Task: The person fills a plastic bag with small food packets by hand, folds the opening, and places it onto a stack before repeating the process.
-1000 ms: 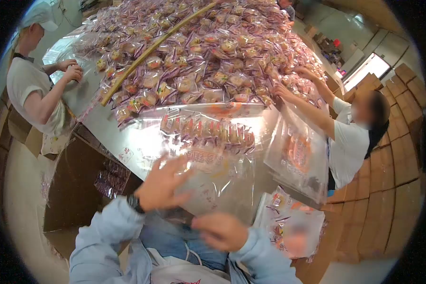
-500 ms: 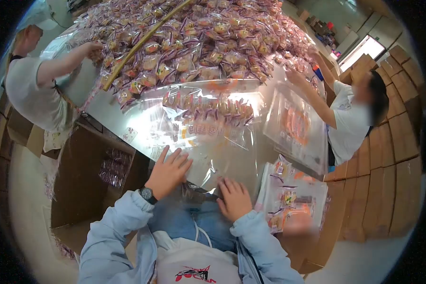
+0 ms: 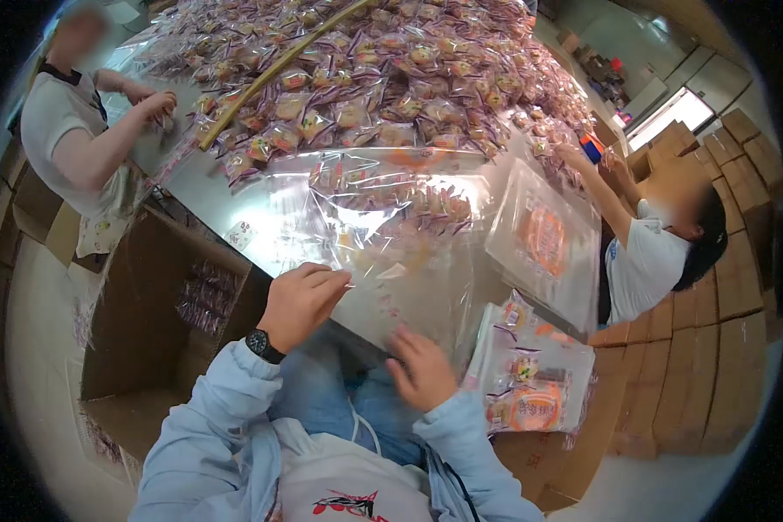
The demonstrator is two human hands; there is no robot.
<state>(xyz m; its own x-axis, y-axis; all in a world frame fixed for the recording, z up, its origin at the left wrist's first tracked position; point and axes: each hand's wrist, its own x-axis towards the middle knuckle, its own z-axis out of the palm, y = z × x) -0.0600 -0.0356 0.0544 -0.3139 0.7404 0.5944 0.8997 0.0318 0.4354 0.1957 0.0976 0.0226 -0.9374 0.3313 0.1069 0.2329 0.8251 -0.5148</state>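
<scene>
A large clear plastic bag [image 3: 391, 270] lies on the table in front of me, with a row of small wrapped snacks [image 3: 435, 204] inside its far end. My left hand [image 3: 303, 303], a black watch on its wrist, is closed with thumb and fingers pinching the bag's film near its left side. At the bag's near right edge, my right hand [image 3: 422, 370] is slightly blurred, its fingers apart and laid against the plastic. To the right of that hand, packed bags with orange print [image 3: 535, 374] sit on a cardboard box.
A big heap of wrapped snacks [image 3: 391, 78] covers the far table, a yellow strip [image 3: 278, 74] across it. Flat printed bags [image 3: 544, 230] lie to the right. An open carton [image 3: 148, 348] stands at left. Co-workers flank the table; stacked cartons [image 3: 687, 365] line the right.
My left hand has gone from spread flat to pinching the film, which has shifted and wrinkled. My right hand has moved slightly. Both co-workers have brought their hands together.
</scene>
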